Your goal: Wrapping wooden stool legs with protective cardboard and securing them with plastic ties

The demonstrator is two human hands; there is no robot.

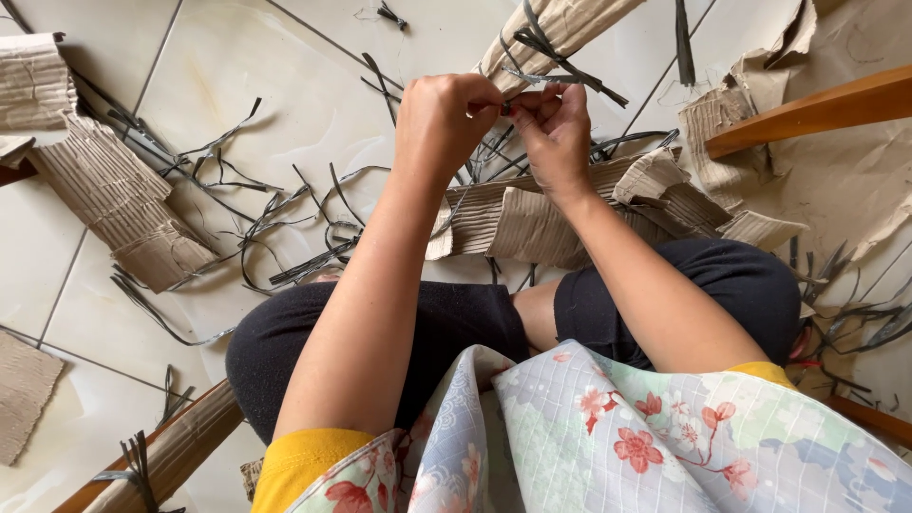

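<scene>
The head view looked down on a person seated on a pale tiled floor (237,57), both hands raised over the knees. The left hand (445,114) and the right hand (554,128) met fingertip to fingertip, each pinched shut on a thin dark strap (560,59) that wound around a roll of corrugated cardboard (556,24). The roll lay just beyond the hands, its long axis running from the hands up and to the right, out past the top edge; the strap's loose ends splayed toward the right. Directly below the hands, a folded sheet of corrugated cardboard (532,223) lay across the floor in front of the knees, close under the wrists. Loose dark strips (285,223) littered the tiles to the left, near a ribbed cardboard piece (119,199). A wooden rail (807,114) slanted in at the right, closing that side, while bare tile was open at the upper left.
</scene>
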